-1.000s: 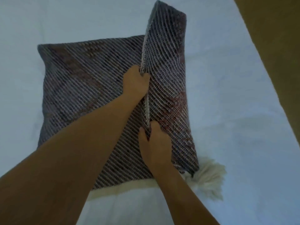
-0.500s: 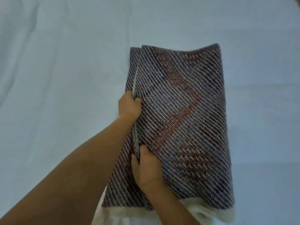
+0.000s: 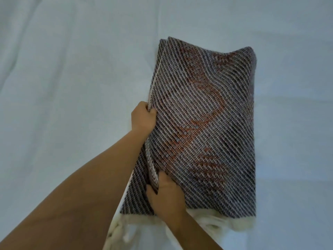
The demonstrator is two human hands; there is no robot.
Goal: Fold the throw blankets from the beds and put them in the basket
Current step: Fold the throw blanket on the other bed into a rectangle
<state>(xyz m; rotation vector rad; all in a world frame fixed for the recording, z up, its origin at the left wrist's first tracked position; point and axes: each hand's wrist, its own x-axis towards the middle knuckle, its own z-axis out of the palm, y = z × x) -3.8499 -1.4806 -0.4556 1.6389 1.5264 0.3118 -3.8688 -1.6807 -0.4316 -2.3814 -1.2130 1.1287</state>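
A dark striped throw blanket (image 3: pixel 203 123) with reddish patches and a cream fringe lies folded into a narrow rectangle on the white bed (image 3: pixel 72 87). My left hand (image 3: pixel 143 118) grips the stacked left edge of the blanket about halfway up. Lower down, my right hand (image 3: pixel 165 193) pinches the same left edge near the fringe. The fringe (image 3: pixel 239 223) spills out along the blanket's near end. No basket is in view.
White bed sheet, lightly creased, fills the whole view around the blanket on every side.
The blanket's right half has come over onto the left half, so the square is now a narrow rectangle. Both hands still hold the left edge; the view has shifted left.
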